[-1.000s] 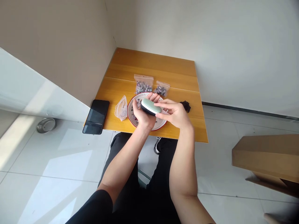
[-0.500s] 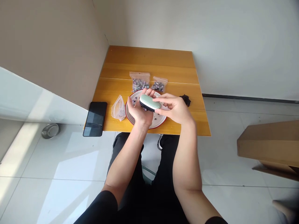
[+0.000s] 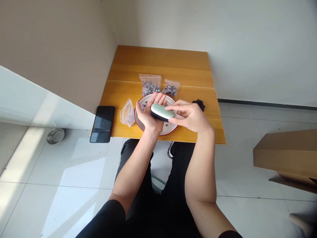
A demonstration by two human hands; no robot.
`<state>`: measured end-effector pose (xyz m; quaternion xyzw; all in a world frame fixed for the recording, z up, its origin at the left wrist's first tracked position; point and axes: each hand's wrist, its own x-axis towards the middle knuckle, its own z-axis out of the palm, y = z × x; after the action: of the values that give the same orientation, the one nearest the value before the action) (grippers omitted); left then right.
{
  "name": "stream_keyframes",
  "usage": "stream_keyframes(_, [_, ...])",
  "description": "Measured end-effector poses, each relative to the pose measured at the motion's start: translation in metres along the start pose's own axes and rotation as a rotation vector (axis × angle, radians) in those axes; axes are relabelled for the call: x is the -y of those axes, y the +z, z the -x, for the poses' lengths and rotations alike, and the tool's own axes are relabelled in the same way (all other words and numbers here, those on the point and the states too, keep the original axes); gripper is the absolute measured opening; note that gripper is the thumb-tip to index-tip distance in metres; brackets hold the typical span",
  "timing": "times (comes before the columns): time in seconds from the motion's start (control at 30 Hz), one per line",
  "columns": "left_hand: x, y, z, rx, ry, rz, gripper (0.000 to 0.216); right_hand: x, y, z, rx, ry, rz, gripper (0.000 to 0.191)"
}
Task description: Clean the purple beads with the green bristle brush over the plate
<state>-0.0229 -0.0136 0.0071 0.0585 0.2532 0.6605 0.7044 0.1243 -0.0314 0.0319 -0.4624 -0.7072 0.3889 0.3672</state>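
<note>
A pale green oval brush with dark bristles [image 3: 162, 111] lies across my left hand [image 3: 150, 114], which is palm up with the fingers spread. My right hand [image 3: 189, 116] grips the brush's right end between fingers and thumb. Both hands are above a white plate with a red rim [image 3: 171, 100], which has several beads on it and is partly hidden by my hands. Farther up the table are two zip bags of mottled beads [image 3: 150, 85] [image 3: 170, 88].
A wooden table [image 3: 160, 62] ends close to a wall on two sides. On it are a crumpled clear plastic bag [image 3: 127, 114], a black phone [image 3: 102, 124] at the edge and a dark tuft [image 3: 198, 105]. A cardboard box [image 3: 284, 153] stands at the right.
The brush has shifted slightly right and now lies flatter on my left palm. The table has moved up in view as my head shifted.
</note>
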Motion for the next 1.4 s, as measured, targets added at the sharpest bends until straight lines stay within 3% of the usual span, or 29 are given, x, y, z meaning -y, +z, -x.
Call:
stream_keyframes(0.2, [0.0015,0.0039,0.0016,-0.013,0.001,0.012,0.074,0.0010,0.0041,-0.0033,-0.056,-0.036,-0.001,0.036])
stream_keyframes(0.43, [-0.0003,0.0007,0.0022,-0.007,0.011,0.014,0.074,-0.0004,0.0023,-0.0010,0.003,-0.040,-0.030,0.037])
stream_keyframes(0.6, [0.0010,0.0027,0.0026,-0.022,0.009,0.022,0.074,-0.0022,0.0017,-0.0016,-0.077,-0.060,-0.019,0.035])
stream_keyframes(0.8, [-0.0018,0.0004,0.0009,-0.023,-0.005,0.028,0.072,-0.0036,-0.0013,0.0007,-0.004,-0.015,-0.054,0.034])
stream_keyframes(1.03, [0.0020,0.0008,0.0009,-0.018,0.010,0.045,0.071,-0.0048,0.0037,-0.0040,-0.068,-0.051,-0.027,0.032])
stream_keyframes(1.23, [-0.0001,-0.0004,0.0016,-0.017,-0.006,0.044,0.075,-0.0009,0.0019,-0.0019,0.006,-0.034,-0.023,0.031])
stream_keyframes(1.4, [0.0025,0.0024,0.0016,-0.028,0.008,0.051,0.075,-0.0022,0.0057,-0.0055,-0.079,-0.069,-0.011,0.032])
